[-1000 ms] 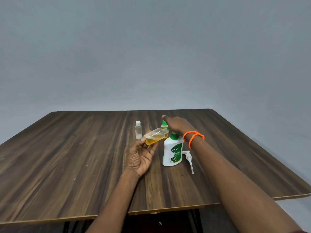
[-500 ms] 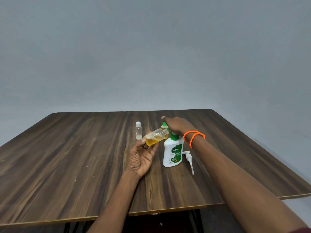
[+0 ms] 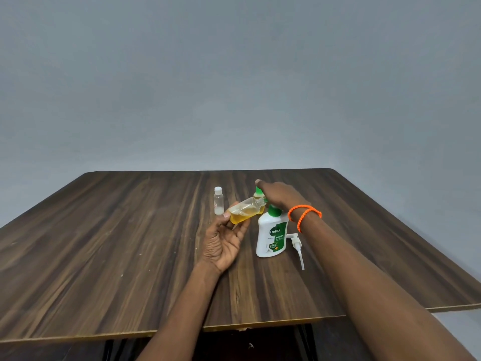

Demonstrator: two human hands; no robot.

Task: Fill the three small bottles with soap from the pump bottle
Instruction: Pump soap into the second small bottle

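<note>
My left hand (image 3: 223, 243) grips a small clear bottle (image 3: 243, 211) half full of yellow soap, tilted with its neck to the right. My right hand (image 3: 279, 195) reaches over that neck, fingers curled down where a bit of green cap (image 3: 265, 202) shows; its fingertips are hidden. Behind it stands a green-capped small bottle (image 3: 258, 192) with yellow soap. To the left, a clear small bottle (image 3: 218, 201) with a white cap stands upright. The white Dettol bottle (image 3: 272, 237) stands below my right wrist, with its pump (image 3: 296, 246) off and lying on the table beside it.
The dark wooden table (image 3: 104, 243) has its front edge near me and a right corner cut at an angle. A plain grey wall rises behind it. Orange bands circle my right wrist (image 3: 304, 216).
Almost nothing has moved. Both hands stay at the tilted bottle, and the soap inside it has shifted slightly.
</note>
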